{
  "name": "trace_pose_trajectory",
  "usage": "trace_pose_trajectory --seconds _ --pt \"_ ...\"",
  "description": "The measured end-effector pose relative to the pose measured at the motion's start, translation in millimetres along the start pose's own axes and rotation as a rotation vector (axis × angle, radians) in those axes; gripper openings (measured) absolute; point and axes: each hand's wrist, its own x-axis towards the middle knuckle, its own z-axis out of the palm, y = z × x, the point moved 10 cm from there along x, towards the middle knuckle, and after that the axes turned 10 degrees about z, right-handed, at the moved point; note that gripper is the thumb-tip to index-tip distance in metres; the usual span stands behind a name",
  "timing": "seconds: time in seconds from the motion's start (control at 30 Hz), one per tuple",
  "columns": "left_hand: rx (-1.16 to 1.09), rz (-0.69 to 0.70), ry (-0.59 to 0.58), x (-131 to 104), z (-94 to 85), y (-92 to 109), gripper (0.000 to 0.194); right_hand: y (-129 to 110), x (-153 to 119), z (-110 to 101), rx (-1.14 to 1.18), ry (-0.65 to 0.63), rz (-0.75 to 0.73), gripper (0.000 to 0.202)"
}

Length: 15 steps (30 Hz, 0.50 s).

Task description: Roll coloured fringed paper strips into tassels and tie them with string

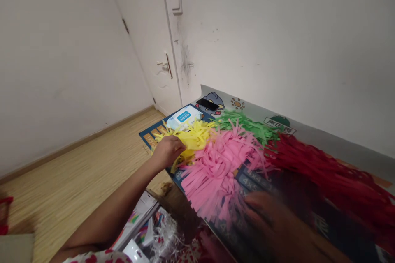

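My left hand [168, 151] curls against the yellow strips [197, 133]; I can't tell whether it grips any. My right hand [274, 222], blurred, is by the pink strips [219, 160], its hold unclear too. They lie ruffled on the printed table cover [253, 177], running from its near edge toward the wall [277, 49], cut ends splayed my way. Green strips [243, 123] lie behind; long red strips [321, 168] stretch rightward. Past the yellow sits a soft wipes pack [184, 117]; below, spiky white tinsel [166, 234] lies among packets [135, 250].
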Motion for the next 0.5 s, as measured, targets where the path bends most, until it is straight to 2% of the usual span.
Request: trace_pose_trajectory --seconds 0.03,0.07,0.13,0.23,0.3,0.37,0.5 --pt "-0.006 -0.019 0.009 -0.7 0.7 -0.7 0.011 -7.7 15.0 19.1 0.041 -0.036 -0.005 0.011" --pt "-0.012 -0.043 0.021 -1.3 1.2 -2.1 0.012 -10.2 31.3 43.7 0.165 -0.121 0.061 0.012" --pt "-0.029 -0.094 0.043 -2.3 3.0 -6.2 0.019 -9.9 60.8 93.2 0.522 -0.245 0.291 0.018" --pt "-0.077 -0.152 0.048 -3.1 9.4 -11.4 0.026 -24.8 94.2 147.4 0.688 -0.284 0.397 0.031" --pt "-0.120 -0.172 0.031 -3.1 15.2 -12.9 0.024 -30.5 108.9 167.9 0.743 -0.257 0.418 0.033" --pt "-0.164 -0.183 0.011 -3.2 19.9 -13.9 0.021 -31.4 118.5 178.7 0.792 -0.215 0.428 0.030" --pt "-0.263 -0.182 -0.034 -4.3 24.4 -15.8 0.015 -25.3 129.5 180.3 0.865 -0.121 0.419 0.025"
